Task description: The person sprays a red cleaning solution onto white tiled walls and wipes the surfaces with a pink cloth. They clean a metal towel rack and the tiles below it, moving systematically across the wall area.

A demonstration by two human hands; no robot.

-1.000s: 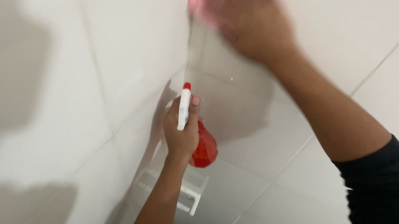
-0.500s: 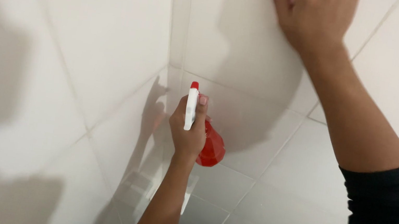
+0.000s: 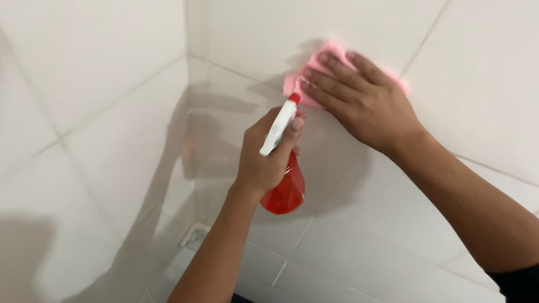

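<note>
- left hand (image 3: 267, 155) fingers wrapped round red spray bottle (image 3: 285, 188), long axis near upright, white nozzle (image 3: 280, 126) pointing up toward the wall
- right hand (image 3: 362, 101) fingers spread flat, pressing pink cloth (image 3: 330, 57) on tiled wall (image 3: 508, 80), just above the nozzle

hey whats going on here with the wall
A person faces the corner of a white tiled wall. The right hand presses a pink cloth flat against a tile. The left hand holds a red spray bottle with a white nozzle, raised just below the cloth.
</note>
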